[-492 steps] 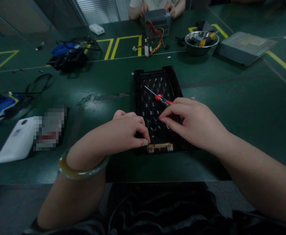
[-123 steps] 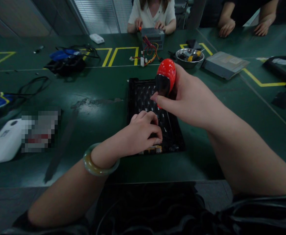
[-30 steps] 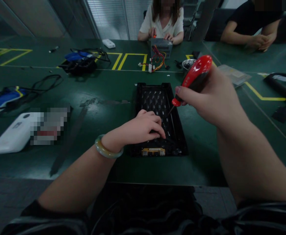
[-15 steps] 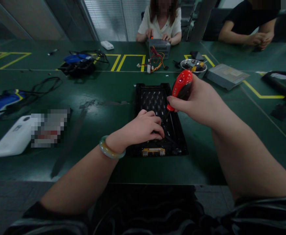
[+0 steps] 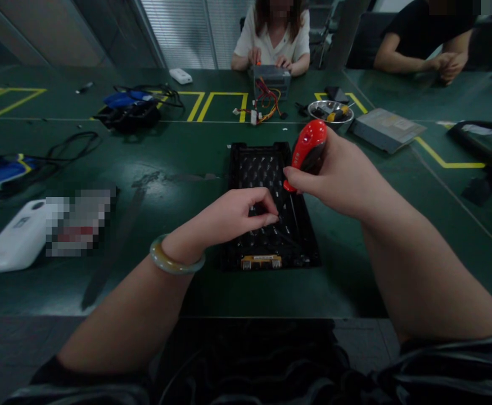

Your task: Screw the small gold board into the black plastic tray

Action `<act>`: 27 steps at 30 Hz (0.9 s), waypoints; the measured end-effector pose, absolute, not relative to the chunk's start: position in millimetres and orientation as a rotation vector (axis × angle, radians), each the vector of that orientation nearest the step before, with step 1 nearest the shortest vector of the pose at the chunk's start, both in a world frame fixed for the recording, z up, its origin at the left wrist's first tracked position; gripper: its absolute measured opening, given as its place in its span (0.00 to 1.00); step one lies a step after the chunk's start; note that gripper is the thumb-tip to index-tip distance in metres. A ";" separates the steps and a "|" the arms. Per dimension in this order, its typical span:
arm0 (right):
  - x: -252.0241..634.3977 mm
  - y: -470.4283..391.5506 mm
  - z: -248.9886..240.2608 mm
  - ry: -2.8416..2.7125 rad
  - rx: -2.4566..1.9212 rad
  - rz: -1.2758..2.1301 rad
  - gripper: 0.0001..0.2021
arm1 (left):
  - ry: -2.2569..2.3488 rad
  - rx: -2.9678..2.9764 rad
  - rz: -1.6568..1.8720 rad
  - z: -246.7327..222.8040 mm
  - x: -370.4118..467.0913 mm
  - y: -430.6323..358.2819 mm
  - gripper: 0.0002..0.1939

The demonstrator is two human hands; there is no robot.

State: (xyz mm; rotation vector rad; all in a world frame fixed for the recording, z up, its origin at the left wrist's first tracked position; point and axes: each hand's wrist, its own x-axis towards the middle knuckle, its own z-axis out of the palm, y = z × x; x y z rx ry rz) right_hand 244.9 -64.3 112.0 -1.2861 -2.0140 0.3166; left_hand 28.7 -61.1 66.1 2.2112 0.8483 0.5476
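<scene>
My right hand (image 5: 344, 174) is wrapped around the red and dark handle of a screwdriver (image 5: 308, 140), tilted with its lower end towards the black panel. That panel (image 5: 307, 239), rectangular with a bumpy perforated inside, lies on the green table below both hands. At its near edge sits a small yellowish circuit board (image 5: 261, 261) with metal ports. Over the panel's middle, my left hand (image 5: 241, 214) has thumb and fingertips pinched together, close to the screwdriver's lower end. Whatever is between those fingertips is too small to make out. The screwdriver's tip is hard to see against the panel.
A white device (image 5: 12, 236) lies at left, near cables (image 5: 3, 174). Further back are a blue-black coiled bundle (image 5: 130, 107), a metal bowl of tools (image 5: 330, 114) and a grey metal box (image 5: 387, 130). Across the table, one person handles a power supply (image 5: 271, 81); another sits at right.
My left hand has turned and drawn its fingers into a pinch above the panel. My right hand keeps its grip on the screwdriver. The whole view has shifted slightly.
</scene>
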 end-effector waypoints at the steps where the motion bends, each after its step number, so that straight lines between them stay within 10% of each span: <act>1: 244.0 -65.3 112.4 -2.018 -1.284 0.319 0.14 | 0.852 2.179 0.534 66.4 28.6 -60.7 0.08; 27: 239.6 -70.5 116.4 -2.015 -1.318 0.340 0.14 | 0.552 2.394 0.246 64.8 37.7 -70.8 0.12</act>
